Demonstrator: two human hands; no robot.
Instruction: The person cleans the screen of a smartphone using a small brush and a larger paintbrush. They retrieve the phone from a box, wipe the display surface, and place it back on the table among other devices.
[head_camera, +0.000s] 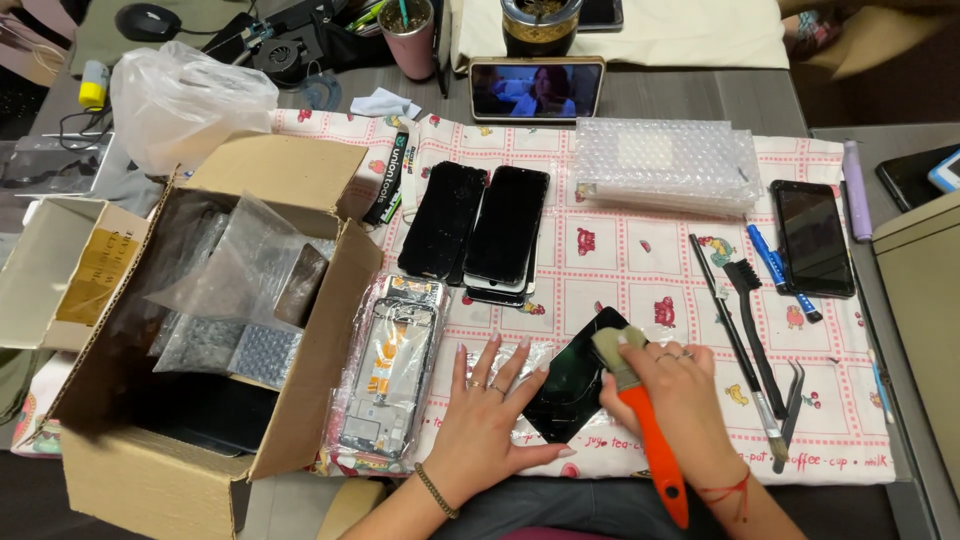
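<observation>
Our right hand (668, 385) closes its grip on an orange-handled brush (640, 400), bristles on a black phone screen (580, 375); our left hand (490, 415), fingers spread flat, rests just beside it.

I'm looking at a white cloth (640, 265) patterned with a pink grid and small red and yellow pictures. I'm seeing a brush (645, 415) showing an orange handle and pale tan bristles, lying over a glossy black phone screen (575, 375). More black screens (480, 225) are gleaming above. The cardboard box (190, 330) is showing plain brown, the bubble wrap (665, 165) a clear milky white, and a pen (782, 270) is showing blue.
</observation>
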